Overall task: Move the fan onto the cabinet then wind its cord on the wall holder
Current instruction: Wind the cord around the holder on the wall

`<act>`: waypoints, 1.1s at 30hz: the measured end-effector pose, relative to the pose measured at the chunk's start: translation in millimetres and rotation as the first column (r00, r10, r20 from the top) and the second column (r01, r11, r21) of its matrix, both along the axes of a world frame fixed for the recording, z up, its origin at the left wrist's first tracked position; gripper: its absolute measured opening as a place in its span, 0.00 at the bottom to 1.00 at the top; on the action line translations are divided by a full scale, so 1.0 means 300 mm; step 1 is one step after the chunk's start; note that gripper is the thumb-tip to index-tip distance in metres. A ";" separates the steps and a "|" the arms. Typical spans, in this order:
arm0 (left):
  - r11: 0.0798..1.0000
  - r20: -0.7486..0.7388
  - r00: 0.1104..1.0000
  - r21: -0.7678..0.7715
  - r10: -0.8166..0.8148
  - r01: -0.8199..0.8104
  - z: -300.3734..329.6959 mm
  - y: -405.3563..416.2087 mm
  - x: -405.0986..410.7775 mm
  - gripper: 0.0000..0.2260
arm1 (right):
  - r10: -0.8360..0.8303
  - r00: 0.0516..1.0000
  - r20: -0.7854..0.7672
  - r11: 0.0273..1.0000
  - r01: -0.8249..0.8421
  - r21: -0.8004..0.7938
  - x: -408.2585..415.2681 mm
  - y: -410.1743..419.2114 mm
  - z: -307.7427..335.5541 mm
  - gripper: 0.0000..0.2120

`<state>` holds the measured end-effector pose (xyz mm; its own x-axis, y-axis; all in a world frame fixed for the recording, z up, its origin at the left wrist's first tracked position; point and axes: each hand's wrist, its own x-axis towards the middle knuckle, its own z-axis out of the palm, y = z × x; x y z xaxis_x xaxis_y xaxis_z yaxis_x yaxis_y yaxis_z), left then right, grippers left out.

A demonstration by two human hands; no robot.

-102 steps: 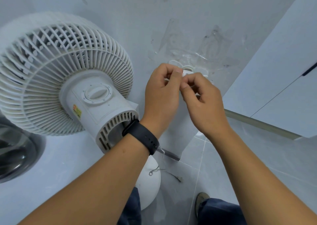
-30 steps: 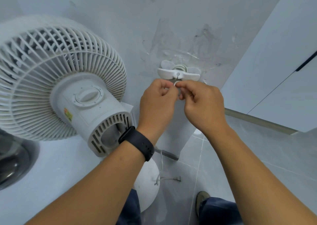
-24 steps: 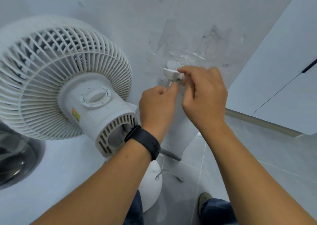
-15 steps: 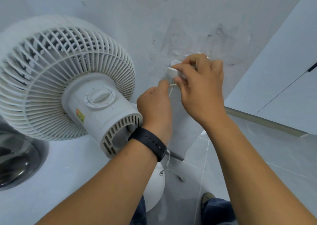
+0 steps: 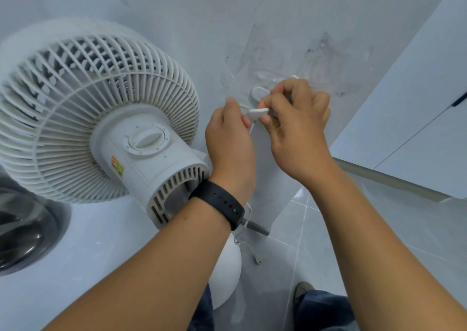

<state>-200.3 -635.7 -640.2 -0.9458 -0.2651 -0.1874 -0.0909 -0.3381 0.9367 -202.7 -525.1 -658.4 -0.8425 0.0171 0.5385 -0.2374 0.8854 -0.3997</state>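
Right hand now risen onto wall holder, pinching cord; left hand pinches cord beside holder. Winding step; next: another loop round holder.

surface: white cabinet top | on it: white fan, standing upright

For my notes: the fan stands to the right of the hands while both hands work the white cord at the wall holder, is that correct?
Not quite: in the head view the fan stands to the left of the hands, not the right. The left hand and right hand do work the white cord at the wall holder.
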 end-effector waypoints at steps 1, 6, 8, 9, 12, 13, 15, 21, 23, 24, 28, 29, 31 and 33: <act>1.000 -0.047 0.999 -0.013 -0.015 0.015 0.003 0.000 -0.001 0.14 | 0.009 1.000 -0.015 1.000 -0.009 -0.003 0.002 0.006 -0.003 0.05; 0.984 -0.209 0.967 -0.131 -0.148 0.123 0.000 0.003 0.002 0.13 | 0.049 0.994 -0.099 0.991 -0.061 -0.121 0.028 0.018 -0.013 0.09; 0.968 -0.260 0.945 -0.206 -0.198 0.146 -0.002 0.002 0.008 0.12 | 0.055 0.988 -0.144 0.973 -0.086 -0.212 0.048 0.021 -0.003 0.10; 0.957 -0.274 0.936 -0.243 -0.222 0.156 -0.002 0.001 0.011 0.12 | 0.050 0.984 -0.171 0.956 -0.097 -0.278 0.059 0.026 0.006 0.09; 0.932 -0.293 0.914 -0.312 -0.280 0.185 -0.005 0.002 0.013 0.11 | 0.087 0.978 -0.189 0.902 -0.158 -0.402 0.086 0.050 0.022 0.08; 0.928 -0.298 0.910 -0.321 -0.288 0.189 -0.012 0.001 0.011 0.11 | 0.118 0.978 -0.174 0.895 -0.180 -0.408 0.095 0.055 0.022 0.08; 0.929 -0.307 0.904 -0.311 -0.299 0.202 -0.022 -0.002 0.011 0.10 | 0.158 0.975 -0.155 0.884 -0.209 -0.418 0.110 0.060 0.019 0.06; 0.925 -0.336 0.872 -0.264 -0.355 0.275 -0.026 0.006 0.022 0.07 | 0.141 0.989 -0.041 0.954 -0.147 -0.261 0.110 0.054 -0.014 0.05; 0.919 -0.345 0.879 -0.334 -0.328 0.211 -0.018 0.005 0.024 0.05 | 0.121 0.990 -0.069 0.946 -0.136 -0.294 0.107 0.045 -0.017 0.04; 0.909 -0.354 0.886 -0.387 -0.298 0.151 -0.016 0.004 0.023 0.04 | 0.097 0.991 -0.095 0.932 -0.124 -0.340 0.107 0.042 -0.013 0.05; 0.827 -0.393 0.897 -0.559 -0.202 -0.058 -0.030 0.003 0.019 0.07 | -0.053 0.986 -0.159 0.862 -0.035 -0.506 0.099 0.046 0.013 0.04; 0.789 -0.383 0.898 -0.610 -0.216 -0.070 -0.036 0.007 0.020 0.09 | -0.085 0.983 -0.160 0.839 -0.016 -0.543 0.096 0.048 0.019 0.04; 0.685 -0.364 0.896 -0.722 -0.254 -0.099 -0.048 0.016 0.023 0.15 | -0.158 0.975 -0.157 0.803 0.035 -0.594 0.093 0.054 0.030 0.03; 0.567 -0.363 0.889 -0.810 -0.281 -0.151 -0.061 0.023 0.028 0.20 | -0.223 0.962 -0.157 0.777 0.079 -0.624 0.094 0.062 0.040 0.01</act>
<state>-191.9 -628.9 -658.6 -0.8815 -0.0297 0.4712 0.3760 0.5593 0.7388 -174.6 -506.4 -646.3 -0.6685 0.5182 0.5335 -0.2630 0.5063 -0.8213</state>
